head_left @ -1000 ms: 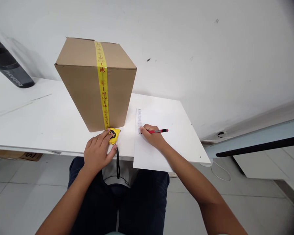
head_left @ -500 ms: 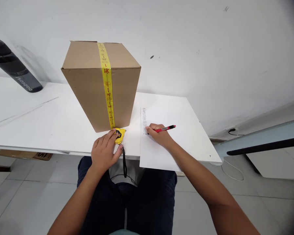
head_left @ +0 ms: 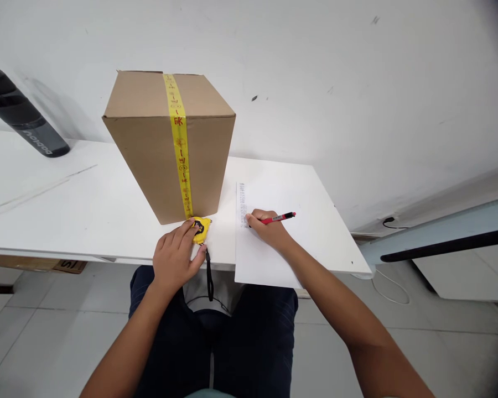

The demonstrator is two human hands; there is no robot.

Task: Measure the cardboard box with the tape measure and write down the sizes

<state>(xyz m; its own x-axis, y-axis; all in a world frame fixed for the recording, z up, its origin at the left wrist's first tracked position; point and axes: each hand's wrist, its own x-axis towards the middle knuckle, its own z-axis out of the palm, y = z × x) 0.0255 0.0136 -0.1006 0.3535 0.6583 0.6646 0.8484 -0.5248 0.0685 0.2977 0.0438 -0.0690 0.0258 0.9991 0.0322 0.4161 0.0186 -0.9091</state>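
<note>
My left hand (head_left: 172, 257) rests at the table's front edge, its fingers and thumb around a yellow tape measure (head_left: 201, 231) with a black wrist strap hanging over the edge. Right behind the tape measure stands a tall cardboard box (head_left: 147, 160), closed with yellow printed tape. In my right hand (head_left: 269, 229) is a red and black pen (head_left: 280, 218), pinched near its tip, which the fingers hide. That hand lies on a white sheet of paper (head_left: 257, 262) with small writing along its left side, too small to read.
A dark bottle (head_left: 22, 113) stands at the far left of the white table (head_left: 87, 221). The wall is close behind the box. At the right, a pale beam with a black strip (head_left: 448, 247) runs beside the table's end. A cable (head_left: 394, 287) lies on the floor.
The whole view has shifted very slightly. Both hands keep their holds, and the right hand with the pen stays at almost the same place on the paper.
</note>
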